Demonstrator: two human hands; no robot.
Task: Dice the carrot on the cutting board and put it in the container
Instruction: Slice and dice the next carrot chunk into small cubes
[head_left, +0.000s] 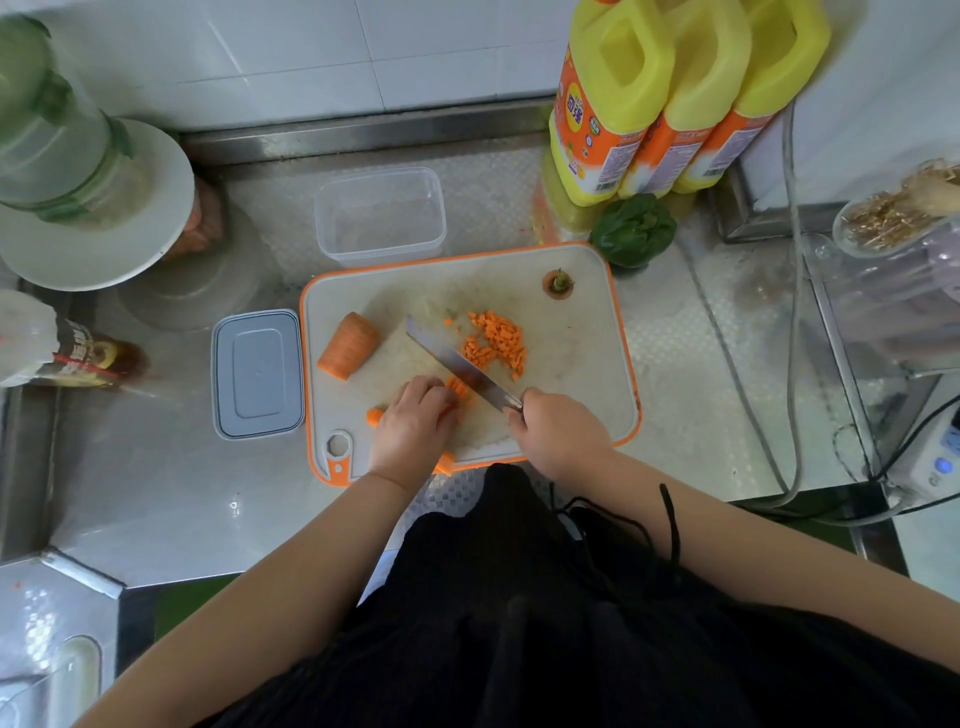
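Several carrot strips under left grip, beside knife.

Bare steel counter lies open left and front of the orange-rimmed white cutting board. The clear rectangular plastic container stands just behind it, open-topped. Three yellow detergent jugs and a dark green pepper crowd the rear right corner; a grey rectangular lid lies beside the left edge.

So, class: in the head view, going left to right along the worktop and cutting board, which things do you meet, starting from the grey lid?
Grey lid → big carrot chunk → left hand → pile of diced carrot → right hand, gripping the knife handle → carrot top.
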